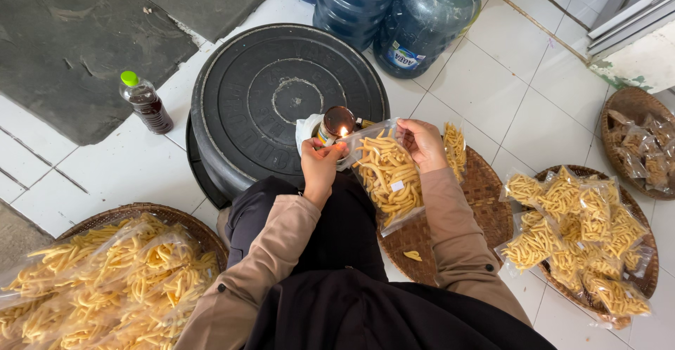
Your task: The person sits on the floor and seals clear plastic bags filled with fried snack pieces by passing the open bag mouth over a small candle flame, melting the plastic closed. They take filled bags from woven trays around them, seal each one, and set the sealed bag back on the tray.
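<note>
Two hands, left hand [320,169] and right hand [423,141], pinch a clear snack bag [387,174] between them, its top edge beside a small flame [343,131].

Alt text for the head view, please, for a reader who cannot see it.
Both hands hold a clear bag of yellow snack sticks, left hand and right hand at its top edge beside a small flame on a tin atop a black round lid. Woven trays of filled bags surround the seated person.

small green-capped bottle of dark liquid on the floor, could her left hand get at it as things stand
Probably not straight away: the left hand is busy gripping the clear bag of yellow stick snacks, though bare tile lies open toward the green-capped bottle.
</note>
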Action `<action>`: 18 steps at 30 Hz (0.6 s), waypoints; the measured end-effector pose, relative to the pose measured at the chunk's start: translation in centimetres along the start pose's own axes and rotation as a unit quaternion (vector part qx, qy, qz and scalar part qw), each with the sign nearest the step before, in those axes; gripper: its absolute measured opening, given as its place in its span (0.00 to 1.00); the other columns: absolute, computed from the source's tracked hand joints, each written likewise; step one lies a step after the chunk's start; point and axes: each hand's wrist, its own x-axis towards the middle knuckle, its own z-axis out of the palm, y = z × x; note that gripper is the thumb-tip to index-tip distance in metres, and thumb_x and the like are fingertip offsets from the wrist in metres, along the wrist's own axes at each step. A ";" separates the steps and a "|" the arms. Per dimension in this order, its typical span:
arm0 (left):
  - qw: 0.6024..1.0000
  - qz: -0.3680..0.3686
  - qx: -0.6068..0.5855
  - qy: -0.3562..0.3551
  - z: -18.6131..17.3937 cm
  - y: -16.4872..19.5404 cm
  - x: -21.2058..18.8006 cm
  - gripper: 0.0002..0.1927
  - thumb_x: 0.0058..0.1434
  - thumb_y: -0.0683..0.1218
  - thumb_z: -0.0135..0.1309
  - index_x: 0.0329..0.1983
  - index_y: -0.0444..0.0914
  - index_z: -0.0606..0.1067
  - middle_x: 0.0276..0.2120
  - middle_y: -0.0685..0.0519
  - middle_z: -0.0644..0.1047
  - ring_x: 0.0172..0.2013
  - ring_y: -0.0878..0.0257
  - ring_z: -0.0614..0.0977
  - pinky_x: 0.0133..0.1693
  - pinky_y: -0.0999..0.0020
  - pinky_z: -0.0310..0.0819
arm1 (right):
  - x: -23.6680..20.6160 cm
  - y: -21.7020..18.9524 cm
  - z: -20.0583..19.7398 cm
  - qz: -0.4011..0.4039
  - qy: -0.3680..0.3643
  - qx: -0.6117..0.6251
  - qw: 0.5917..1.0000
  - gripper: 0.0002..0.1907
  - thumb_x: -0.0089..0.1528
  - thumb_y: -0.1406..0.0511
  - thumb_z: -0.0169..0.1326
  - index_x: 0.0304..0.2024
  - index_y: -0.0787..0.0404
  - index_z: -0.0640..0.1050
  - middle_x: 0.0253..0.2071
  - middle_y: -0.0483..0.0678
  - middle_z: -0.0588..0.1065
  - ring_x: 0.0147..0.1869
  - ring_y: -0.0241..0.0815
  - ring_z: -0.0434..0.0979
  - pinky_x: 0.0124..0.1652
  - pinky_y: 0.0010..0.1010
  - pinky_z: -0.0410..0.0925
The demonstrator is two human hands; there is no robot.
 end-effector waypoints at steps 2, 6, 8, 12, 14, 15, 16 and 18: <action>1.000 0.002 -0.002 0.005 0.1 0.0 0.0 0.22 0.61 0.38 0.61 0.43 0.35 0.57 0.35 0.40 0.83 0.36 0.62 0.86 0.42 0.72 0.78 | 0.0 0.0 0.0 -0.001 0.001 -0.004 1.000 0.05 0.60 0.70 0.62 0.36 0.68 0.80 0.28 0.47 0.77 0.27 0.34 0.75 0.27 0.23 0.69; 1.000 0.016 -0.011 0.011 0.4 0.0 0.0 0.23 0.61 0.37 0.62 0.40 0.37 0.56 0.34 0.39 0.84 0.35 0.62 0.86 0.41 0.73 0.78 | 0.0 -0.2 0.0 0.002 -0.004 -0.003 1.000 0.06 0.60 0.70 0.62 0.36 0.68 0.80 0.28 0.47 0.77 0.28 0.34 0.75 0.27 0.23 0.69; 1.000 0.024 -0.008 0.013 0.6 0.0 0.0 0.23 0.61 0.37 0.62 0.40 0.38 0.56 0.34 0.40 0.84 0.35 0.62 0.86 0.42 0.74 0.77 | 0.0 -0.4 -0.1 0.004 -0.004 -0.001 1.000 0.06 0.60 0.70 0.62 0.36 0.68 0.80 0.28 0.47 0.77 0.28 0.35 0.75 0.27 0.23 0.69; 0.998 0.027 -0.046 0.016 1.0 -0.2 0.0 0.23 0.60 0.36 0.61 0.40 0.38 0.55 0.34 0.40 0.83 0.34 0.61 0.86 0.41 0.74 0.78 | 0.0 -0.5 -0.2 -0.002 0.001 -0.001 1.000 0.06 0.60 0.70 0.61 0.36 0.69 0.80 0.29 0.48 0.78 0.28 0.35 0.76 0.28 0.23 0.70; 0.999 0.030 -0.040 0.018 1.2 -0.3 0.0 0.24 0.60 0.35 0.62 0.40 0.38 0.56 0.34 0.39 0.83 0.35 0.61 0.86 0.41 0.73 0.78 | 0.0 -0.5 -0.3 0.000 0.007 -0.004 1.000 0.06 0.60 0.70 0.62 0.36 0.69 0.80 0.29 0.48 0.78 0.28 0.35 0.76 0.27 0.24 0.70; 0.999 0.032 -0.037 0.019 1.2 -0.3 0.0 0.24 0.60 0.35 0.62 0.41 0.38 0.56 0.34 0.39 0.83 0.35 0.60 0.86 0.41 0.73 0.77 | 0.0 -0.6 -0.3 0.002 0.010 -0.006 1.000 0.06 0.60 0.70 0.62 0.36 0.68 0.80 0.29 0.48 0.77 0.28 0.35 0.76 0.27 0.24 0.70; 0.998 0.028 -0.047 0.018 1.3 -0.4 0.1 0.24 0.60 0.35 0.62 0.40 0.37 0.56 0.34 0.39 0.83 0.34 0.60 0.86 0.41 0.72 0.78 | 0.0 -0.6 -0.4 0.000 0.010 -0.007 1.000 0.06 0.60 0.70 0.62 0.37 0.68 0.80 0.29 0.47 0.77 0.29 0.35 0.76 0.28 0.24 0.70; 0.998 0.022 -0.065 0.016 1.5 -0.4 0.1 0.23 0.59 0.34 0.61 0.40 0.37 0.55 0.34 0.39 0.83 0.34 0.59 0.86 0.40 0.71 0.79 | -0.1 -0.5 -0.5 -0.005 0.010 -0.009 1.000 0.06 0.60 0.70 0.62 0.37 0.68 0.80 0.29 0.47 0.78 0.29 0.35 0.76 0.29 0.24 0.70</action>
